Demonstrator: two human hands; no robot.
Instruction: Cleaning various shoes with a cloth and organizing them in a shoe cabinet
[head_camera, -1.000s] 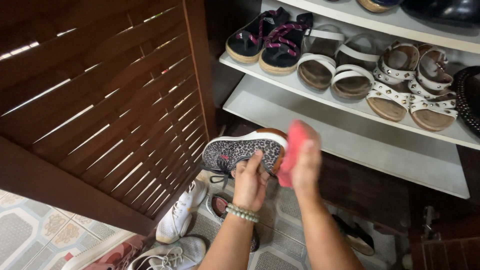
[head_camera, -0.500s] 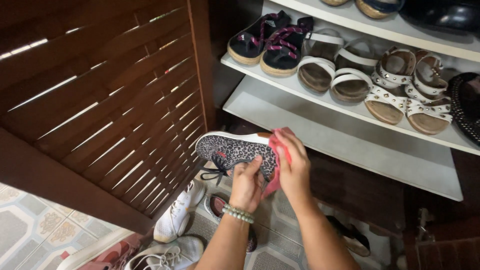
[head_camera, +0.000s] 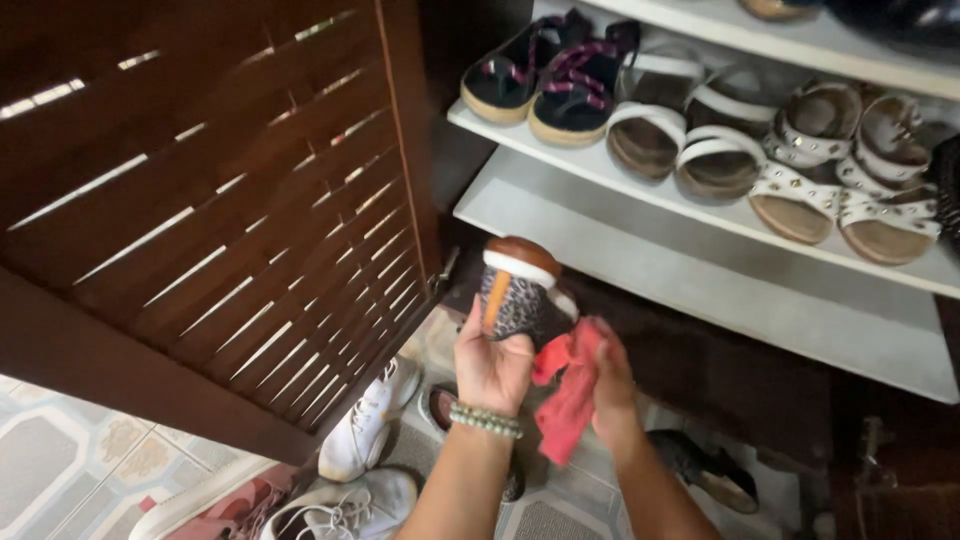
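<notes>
Head view: I am looking down at my left hand (head_camera: 492, 362), which is gripping a leopard-print sneaker (head_camera: 517, 290) with its fingers wrapped round it, heel end turned up toward me so the white sole rim and brown tread are showing. My right hand (head_camera: 607, 385), just beside the left one and slightly lower, is clutching a pink cloth (head_camera: 567, 395) bunched in its closed fingers; the cloth is hanging just right of the shoe, close to it, though I cannot tell whether it is touching.

I judge the wiping to be partway through: one shoe is in hand, and below my wrists more are waiting on the tiled floor (head_camera: 60, 455). I am counting two white sneakers (head_camera: 365, 420) there, one pinkish shoe at the bottom edge, the leopard shoe's apparent mate under my left forearm, and one dark shoe right of my right arm.

Above my hands, the white shelf (head_camera: 700, 215) is carrying three pairs of sandals, six in all; the shelf below it is holding nothing. A slatted wooden door (head_camera: 220, 200) is standing open to my left.
</notes>
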